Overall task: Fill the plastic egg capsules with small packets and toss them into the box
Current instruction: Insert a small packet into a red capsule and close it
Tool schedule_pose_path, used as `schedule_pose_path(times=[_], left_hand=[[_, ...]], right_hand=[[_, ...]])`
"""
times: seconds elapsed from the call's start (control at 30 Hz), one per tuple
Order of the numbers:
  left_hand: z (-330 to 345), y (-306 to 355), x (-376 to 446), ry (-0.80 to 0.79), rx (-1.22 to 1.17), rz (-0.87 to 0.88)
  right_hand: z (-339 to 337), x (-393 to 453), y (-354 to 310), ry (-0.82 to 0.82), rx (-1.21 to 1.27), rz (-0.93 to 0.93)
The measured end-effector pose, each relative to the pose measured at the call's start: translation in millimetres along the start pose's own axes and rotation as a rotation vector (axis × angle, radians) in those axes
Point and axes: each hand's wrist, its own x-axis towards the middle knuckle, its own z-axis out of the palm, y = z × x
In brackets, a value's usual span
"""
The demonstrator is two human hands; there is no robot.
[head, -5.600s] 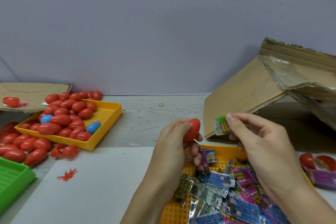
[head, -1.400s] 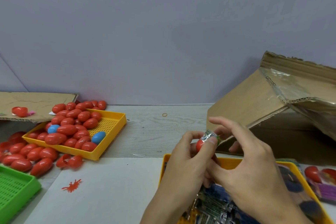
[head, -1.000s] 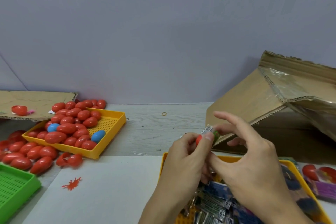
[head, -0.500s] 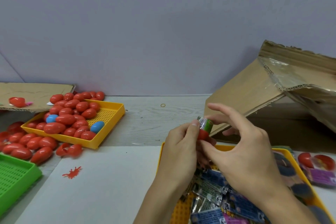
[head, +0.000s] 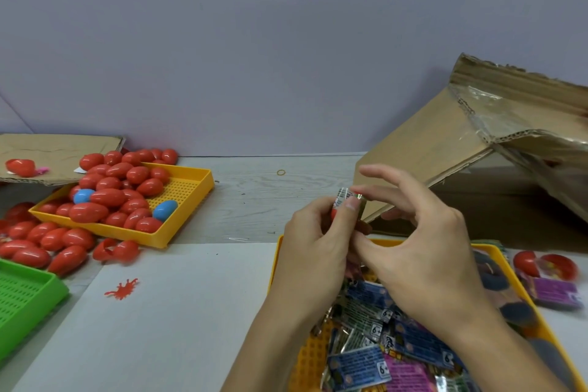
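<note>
The egg capsule (head: 333,212), a red one, sits almost hidden in the left hand (head: 313,243), whose fingers curl round it above the near yellow tray (head: 276,259). One folded packet (head: 349,195) pokes out of its top, pinched between the left thumb and the right hand (head: 416,251); the right thumb and forefinger close on the packet while its other three fingers fan loosely. The near tray holds a heap of flat packets (head: 375,360), blue, silver and pink, too overlapped to count. Behind the hands stands one cardboard box (head: 445,156) with a torn flap. At the far left a second yellow tray (head: 194,181) carries a pile of red capsules and two blue capsules (head: 164,210); more red ones (head: 41,242) spill onto the surface beside it, and one open red capsule (head: 116,250) lies just in front. One green tray (head: 25,296) sits at the left edge. Two red capsule halves (head: 544,264) and one purple packet (head: 555,291) lie at the right. One rubber band (head: 281,172) rests near the wall
</note>
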Motion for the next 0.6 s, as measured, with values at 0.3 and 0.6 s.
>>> schedule_pose_path(times=[0.3, 0.6], left_hand=[[-0.2, 4.5, 0.9, -0.007, -0.011, -0.05], [0.5, 2.0, 1.5, -0.053, -0.113, -0.083]], right_hand=[[1.0, 0.9, -4.2, -0.033, 0.052, -0.012], [1.2, 1.2, -0.3, -0.029, 0.077, -0.017]])
